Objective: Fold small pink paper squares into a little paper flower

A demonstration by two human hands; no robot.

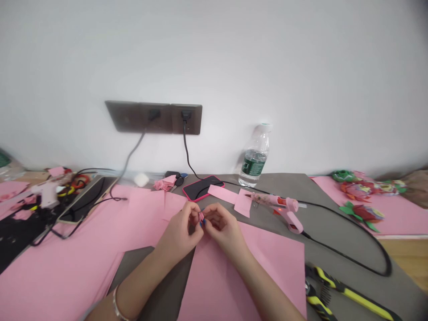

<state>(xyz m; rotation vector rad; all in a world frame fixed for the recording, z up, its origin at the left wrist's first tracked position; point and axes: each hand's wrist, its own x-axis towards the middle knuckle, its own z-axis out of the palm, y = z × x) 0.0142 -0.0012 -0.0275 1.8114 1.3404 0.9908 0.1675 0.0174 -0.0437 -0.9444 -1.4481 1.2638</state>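
My left hand (183, 227) and my right hand (222, 225) meet at the centre, fingertips pinched on a small piece of pink paper (201, 216). Much of that piece is hidden by the fingers. Beneath my right forearm lies a large pink sheet (274, 263). Just beyond the hands are a pink-edged phone (203, 187) and two small pink paper pieces (243, 204). A pink glue gun (284, 205) rests to the right of them, with a red light showing on it.
Against the wall stands a water bottle (254, 160). Yellow-black pliers (347, 292) lie at the lower right, near the glue gun's looping cable (354, 265). Paper flowers (364, 213) sit at the far right. More pink sheets (100, 240) and a tablet (88, 200) are on the left.
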